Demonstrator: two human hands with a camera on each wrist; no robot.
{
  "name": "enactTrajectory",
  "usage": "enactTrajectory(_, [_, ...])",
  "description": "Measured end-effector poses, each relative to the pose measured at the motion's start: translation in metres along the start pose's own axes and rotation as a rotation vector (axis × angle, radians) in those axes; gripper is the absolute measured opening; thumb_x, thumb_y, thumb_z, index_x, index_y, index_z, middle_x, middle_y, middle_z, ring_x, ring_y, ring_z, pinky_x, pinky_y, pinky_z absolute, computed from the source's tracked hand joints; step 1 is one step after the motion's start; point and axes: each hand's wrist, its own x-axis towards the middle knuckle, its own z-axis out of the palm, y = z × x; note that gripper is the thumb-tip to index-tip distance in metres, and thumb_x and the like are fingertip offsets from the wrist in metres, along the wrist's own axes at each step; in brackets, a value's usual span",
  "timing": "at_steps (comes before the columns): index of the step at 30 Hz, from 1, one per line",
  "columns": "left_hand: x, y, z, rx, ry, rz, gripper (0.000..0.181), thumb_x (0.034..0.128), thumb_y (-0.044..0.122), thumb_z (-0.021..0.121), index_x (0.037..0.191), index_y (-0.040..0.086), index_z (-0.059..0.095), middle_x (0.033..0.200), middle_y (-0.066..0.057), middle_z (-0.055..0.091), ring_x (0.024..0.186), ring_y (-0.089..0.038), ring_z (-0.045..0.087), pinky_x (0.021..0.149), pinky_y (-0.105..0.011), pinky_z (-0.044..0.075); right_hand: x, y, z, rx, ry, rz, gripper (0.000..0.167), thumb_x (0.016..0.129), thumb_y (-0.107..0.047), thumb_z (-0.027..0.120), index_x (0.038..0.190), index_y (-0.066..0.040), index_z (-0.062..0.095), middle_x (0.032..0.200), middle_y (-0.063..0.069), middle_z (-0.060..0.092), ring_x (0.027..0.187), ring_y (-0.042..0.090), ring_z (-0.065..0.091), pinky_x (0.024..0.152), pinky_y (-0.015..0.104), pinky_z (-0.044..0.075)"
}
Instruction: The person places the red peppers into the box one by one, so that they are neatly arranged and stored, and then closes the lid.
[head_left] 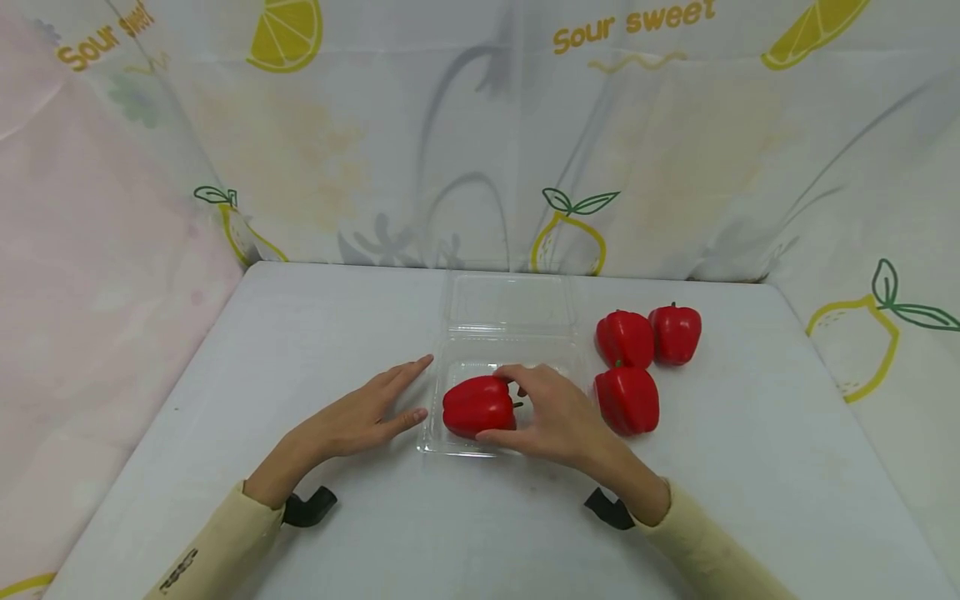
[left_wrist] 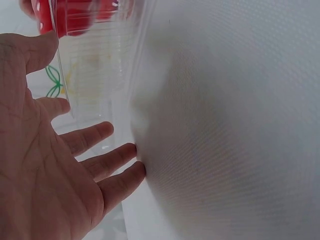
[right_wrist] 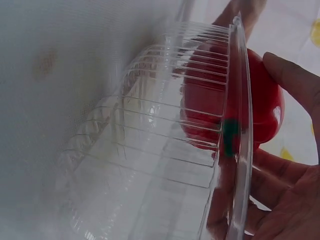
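A red bell pepper (head_left: 477,407) lies on its side in the near left part of a clear plastic clamshell box (head_left: 457,446), its green stem (right_wrist: 230,136) pointing right. My right hand (head_left: 558,417) reaches in from the right and grips the pepper between thumb and fingers. Through the clear wall in the right wrist view, the red pepper (right_wrist: 267,100) shows beside the thumb. To the left of the box, my left hand (head_left: 367,415) has its fingers spread and holds nothing. In the left wrist view, the left hand (left_wrist: 45,165) is near the box wall, its lower fingertips close to the table.
Three more red peppers stand right of the box: one at the back (head_left: 676,333), one beside it (head_left: 626,338), one nearer (head_left: 627,402). The box's lid (head_left: 512,302) lies folded back toward the lemon-print curtain (head_left: 465,125). All rests on a white table (head_left: 480,533).
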Motion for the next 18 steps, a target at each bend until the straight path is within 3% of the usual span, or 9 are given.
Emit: enactTrajectory(18, [0.000,0.000,0.001,0.012,-0.001,-0.007,0.076,0.0950,0.061,0.050,0.158,0.034,0.017,0.158,-0.003,0.029,0.142,-0.029,0.030,0.103,-0.061,0.038,0.003,0.004,0.017,-0.045,-0.012,-0.037,0.072,0.066,-0.050,0.087,0.127,-0.020,0.060,0.100,-0.007,0.065,0.087,0.011,0.058,0.070,0.024,0.051])
